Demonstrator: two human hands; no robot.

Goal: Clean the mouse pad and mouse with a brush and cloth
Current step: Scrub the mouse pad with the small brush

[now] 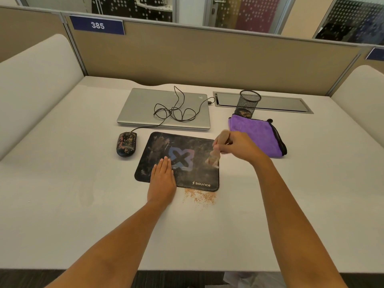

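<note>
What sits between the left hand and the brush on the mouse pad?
Head view: between left hand and brush lies only the dusty mouse pad with its X logo; no loose object.

bare l hand (163, 180) & r hand (236, 147), forearms bare to frame edge.

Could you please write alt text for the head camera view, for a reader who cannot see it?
A person's right hand holds a brush on a dusty black mouse pad while the left hand presses the pad flat on a white desk. A dirty mouse lies left of the pad, a purple cloth right of it, a closed laptop behind.
</note>
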